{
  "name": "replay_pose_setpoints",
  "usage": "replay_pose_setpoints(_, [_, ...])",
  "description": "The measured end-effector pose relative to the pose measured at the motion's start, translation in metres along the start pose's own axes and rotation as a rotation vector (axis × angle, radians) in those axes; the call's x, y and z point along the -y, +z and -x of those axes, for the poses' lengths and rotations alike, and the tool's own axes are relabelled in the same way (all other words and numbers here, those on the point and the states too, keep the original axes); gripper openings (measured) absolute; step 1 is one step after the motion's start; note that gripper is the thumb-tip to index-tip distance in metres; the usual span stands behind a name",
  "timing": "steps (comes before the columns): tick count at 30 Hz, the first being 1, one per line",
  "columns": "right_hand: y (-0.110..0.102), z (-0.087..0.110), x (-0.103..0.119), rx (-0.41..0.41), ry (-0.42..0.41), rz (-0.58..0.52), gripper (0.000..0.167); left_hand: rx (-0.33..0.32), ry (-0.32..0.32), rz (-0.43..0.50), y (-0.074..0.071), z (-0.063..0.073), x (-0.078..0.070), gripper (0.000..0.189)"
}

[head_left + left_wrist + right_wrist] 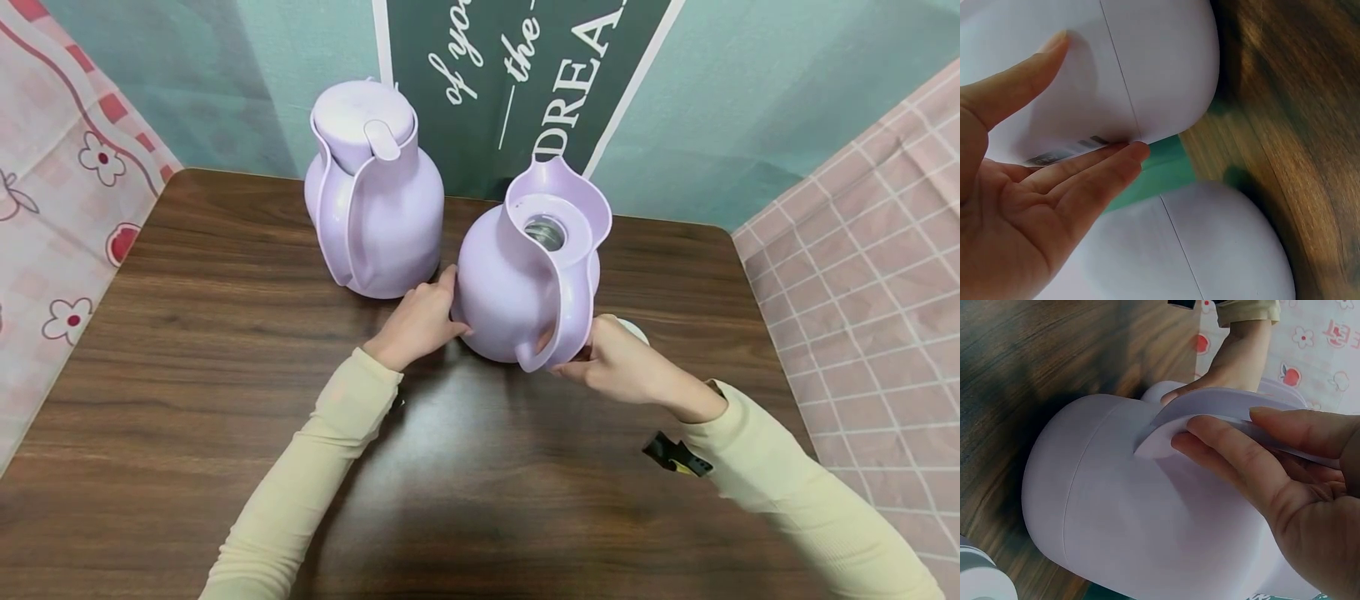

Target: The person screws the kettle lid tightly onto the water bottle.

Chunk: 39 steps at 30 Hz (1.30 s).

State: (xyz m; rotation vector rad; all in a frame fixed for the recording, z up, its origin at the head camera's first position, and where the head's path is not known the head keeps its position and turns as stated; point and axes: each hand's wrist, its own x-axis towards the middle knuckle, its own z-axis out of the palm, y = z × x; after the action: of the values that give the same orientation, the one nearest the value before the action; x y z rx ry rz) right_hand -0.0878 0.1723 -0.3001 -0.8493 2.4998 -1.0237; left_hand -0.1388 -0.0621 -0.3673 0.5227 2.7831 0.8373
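A lilac thermos jug (495, 287) without its lid stands at mid-table, its round neck showing a silvery inside. My right hand (626, 358) grips its handle (576, 317); in the right wrist view the thumb lies on one side of the handle (1222, 403) and the fingers on the other. At the jug's left side is my left hand (420, 321), its fairly straight fingers and thumb resting against the body. The left wrist view shows these fingers (1097, 181) along the jug's lower side, near a printed label. A second lilac thermos jug (401, 208), lid on, stands close by on the left.
Partly behind my right hand lies a small white round thing (634, 331), also at the right wrist view's corner as a white-grey piece (985, 581). Behind the brown wooden table (480, 500) hangs a teal cloth (225, 92) with lettering. A black strap (677, 457) hangs at my right wrist.
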Motion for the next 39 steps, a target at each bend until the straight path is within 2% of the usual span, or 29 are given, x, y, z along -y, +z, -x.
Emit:
replay_pose_setpoints(13, [0.005,-0.005,0.004,-0.001,-0.025,0.013,0.014,-0.016,-0.011,0.023,-0.003,0.004,0.006,0.087])
replay_pose_setpoints(21, [0.006,-0.005,0.005,-0.009,-0.013,0.044,0.012,-0.015,-0.003,0.015,-0.005,0.006,0.005,0.083])
replay_pose_setpoints(26, [0.006,-0.004,0.004,-0.023,0.004,0.090,0.009,-0.030,-0.029,0.008,-0.005,0.012,0.002,0.062])
replay_pose_setpoints(31, [0.006,-0.003,0.002,-0.045,0.023,0.114,0.009,-0.072,-0.073,-0.035,-0.002,0.021,-0.008,0.037])
replay_pose_setpoints(35, [0.006,-0.001,-0.001,-0.047,0.058,0.079,0.009,-0.105,-0.089,-0.068,0.000,0.029,-0.017,0.028])
replay_pose_setpoints(39, [0.005,-0.001,-0.005,-0.030,0.072,-0.001,0.011,-0.127,-0.083,-0.067,0.001,0.037,-0.025,0.020])
